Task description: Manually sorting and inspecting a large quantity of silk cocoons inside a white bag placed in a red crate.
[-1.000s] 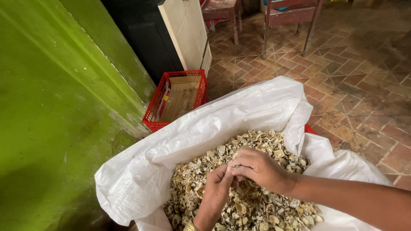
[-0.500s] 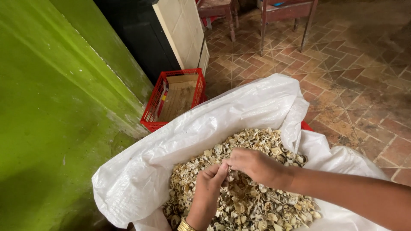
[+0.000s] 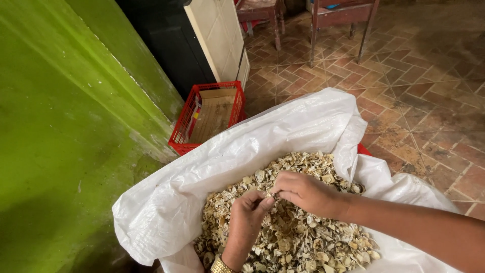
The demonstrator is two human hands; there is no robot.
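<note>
A large white woven sack (image 3: pixel 212 177) stands open and is filled with pale beige shell or husk pieces (image 3: pixel 303 237). Both my hands hover over the heap, fingertips meeting. My left hand (image 3: pixel 247 217), a gold bracelet at its wrist, pinches a small shell piece (image 3: pixel 273 194) between its fingers. My right hand (image 3: pixel 303 192) reaches in from the right and grips the same small piece with curled fingers. What the piece is exactly is too small to tell.
A green painted wall (image 3: pixel 65 126) runs along the left. Behind the sack sits a red plastic crate (image 3: pixel 189 121) holding cardboard. A cream panel (image 3: pixel 220 35) leans by a dark opening. Wooden chair legs (image 3: pixel 343 30) stand on the brick floor (image 3: pixel 419 96).
My hands have stayed over the heap, fingers working together on a small piece. The view has shifted slightly, so the sack sits a little lower in the picture.
</note>
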